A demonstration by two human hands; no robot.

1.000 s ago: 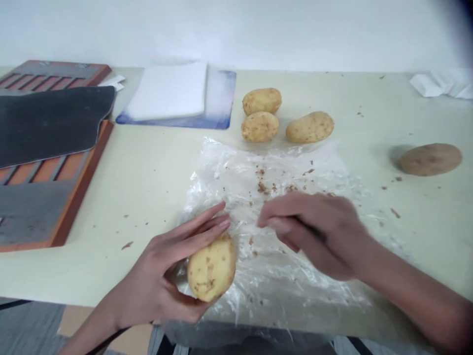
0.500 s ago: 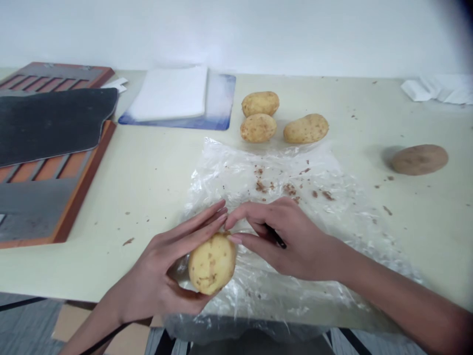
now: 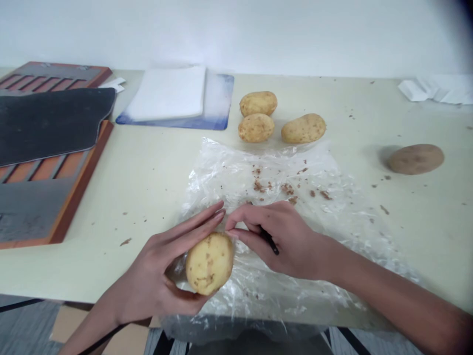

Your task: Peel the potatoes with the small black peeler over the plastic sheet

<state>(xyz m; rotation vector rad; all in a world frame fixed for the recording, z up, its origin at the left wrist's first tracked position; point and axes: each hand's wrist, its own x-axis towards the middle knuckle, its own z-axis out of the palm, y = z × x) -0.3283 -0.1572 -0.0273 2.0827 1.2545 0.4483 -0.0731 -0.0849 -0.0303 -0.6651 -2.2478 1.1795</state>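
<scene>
My left hand (image 3: pixel 158 271) grips a pale yellow potato (image 3: pixel 209 264) from its left side, thumb below and fingers along the top. Small brown spots mark its skin. At the potato's upper right edge, the thumb and index finger of my right hand (image 3: pixel 281 239) are pinched together. A thin black tool (image 3: pixel 269 240) is held inside that same hand; its far end is mostly hidden by the fingers. Both hands are over a crumpled clear plastic sheet (image 3: pixel 236 172), on which brown peel bits (image 3: pixel 287 189) lie.
Three light potatoes (image 3: pixel 303 128) sit behind the sheet, and a browner potato (image 3: pixel 416 159) rests at the right. White sheets (image 3: pixel 172 93) lie on a blue-edged board (image 3: pixel 218 103). Wooden frames (image 3: pixel 79 182) with a black mat (image 3: pixel 51 123) are at the left. Folded white paper (image 3: pixel 432 89) is at the back right.
The black tool has shifted slightly within my right hand, and its tip now shows above the index finger. The whole view has moved a little; the potato stays in my left hand.
</scene>
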